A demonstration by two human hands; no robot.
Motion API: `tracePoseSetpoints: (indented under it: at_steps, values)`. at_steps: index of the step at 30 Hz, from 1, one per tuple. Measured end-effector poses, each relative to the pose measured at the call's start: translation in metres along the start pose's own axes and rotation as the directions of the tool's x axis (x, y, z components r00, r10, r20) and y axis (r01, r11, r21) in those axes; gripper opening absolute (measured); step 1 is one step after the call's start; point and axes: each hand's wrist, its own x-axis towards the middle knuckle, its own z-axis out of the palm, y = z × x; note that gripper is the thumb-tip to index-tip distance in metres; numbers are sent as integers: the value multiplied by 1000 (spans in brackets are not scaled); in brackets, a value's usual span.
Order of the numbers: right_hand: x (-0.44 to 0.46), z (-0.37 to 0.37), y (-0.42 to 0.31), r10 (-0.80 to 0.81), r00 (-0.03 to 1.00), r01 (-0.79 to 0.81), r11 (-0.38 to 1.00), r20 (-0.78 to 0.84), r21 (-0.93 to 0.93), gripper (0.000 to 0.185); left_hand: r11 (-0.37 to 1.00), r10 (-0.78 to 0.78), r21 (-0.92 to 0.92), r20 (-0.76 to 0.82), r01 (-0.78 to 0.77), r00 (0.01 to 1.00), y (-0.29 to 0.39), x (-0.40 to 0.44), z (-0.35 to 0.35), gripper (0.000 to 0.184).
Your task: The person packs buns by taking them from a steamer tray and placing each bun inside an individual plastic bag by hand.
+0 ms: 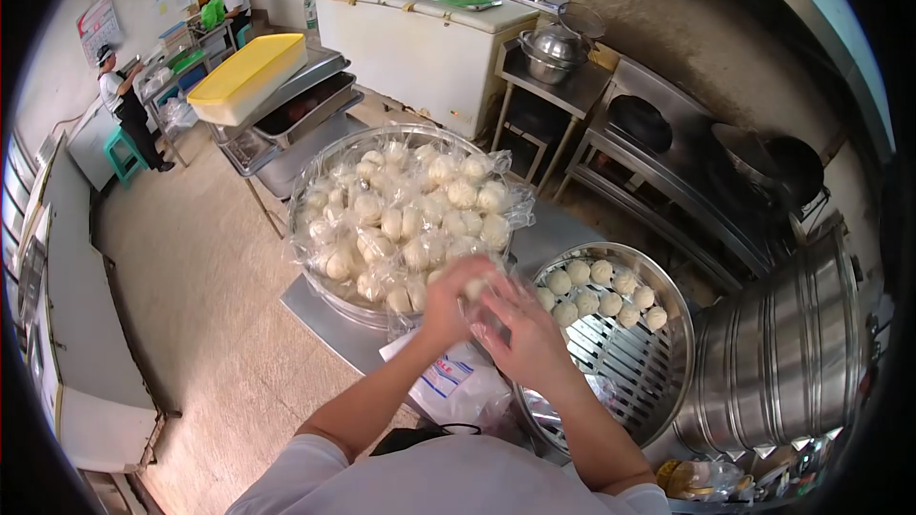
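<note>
My left hand (456, 298) and my right hand (520, 326) meet in front of me, blurred by motion, with fingers curled around a clear plastic bag (487, 319). Something pale shows between them, probably a bun in the bag. Just beyond my left hand stands a large round metal tray (329, 310) heaped with white buns in clear plastic bags (420, 219). To the right of my right hand is a round slotted steamer tray (620, 372). Several unwrapped round buns (601, 298) sit in its far half, and some clear plastic (572, 401) lies at its near left.
A white printed plastic bag (458, 381) lies between the trays on the metal table (329, 319). Stacked steamer tiers (773, 343) stand at right, stoves with woks (639, 124) behind. Trays with a yellow lid (248, 67) stand ahead left. Other people (124, 105) are farther back.
</note>
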Motion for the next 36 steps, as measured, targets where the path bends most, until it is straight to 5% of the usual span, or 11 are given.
tracePoseSetpoints:
  at_steps: [3, 7, 10, 13, 16, 21, 23, 25, 26, 32, 36]
  values:
    - [-5, -7, -1, 76, 997, -76, 967, 10, 242, 46, 996, -16, 82, -142, 28, 990, -51, 60, -16, 19]
    - [-35, -13, 21, 312, 949, -310, 910, 38, 277, 42, 950, 117, 306, -181, -57, 977, -134, 145, -42, 14]
    - [-75, -16, 59, 474, 881, -458, 858, -13, 234, 40, 856, 62, 517, -100, -1, 993, -206, 158, -51, 11]
    - [-131, -22, 100, 684, 726, -657, 722, -76, 217, 37, 737, -476, 528, -39, 423, 878, -217, 146, -48, 11]
    - [-190, -30, 137, 823, 542, -812, 565, -166, 148, 30, 761, -188, 610, -118, 221, 975, -196, 127, -32, 10]
    - [-295, -32, 210, 902, 317, -941, 262, -292, -212, 27, 967, -67, 248, 44, 54, 997, -62, 84, 24, 10]
    - [-331, -21, 240, 952, 224, -956, 173, -207, -239, 33, 979, -201, 42, 231, 197, 952, -14, 32, 60, 10]
    - [-333, -23, 239, 970, 244, -896, 222, -7, -383, 41, 976, -163, -69, 398, 206, 903, 11, -28, 96, 9]
    - [-337, -15, 252, 977, 163, -889, 207, 138, -409, 50, 967, -168, -89, 481, 239, 860, 23, -56, 112, 10]
    - [-327, 13, 228, 922, 287, -866, 366, 262, -342, 46, 929, -247, -7, 733, 371, 634, 59, -148, 162, 10]
    - [-347, 3, 236, 898, 342, -865, 416, 276, -282, 37, 824, -476, 136, 692, 550, 543, 48, -168, 174, 15]
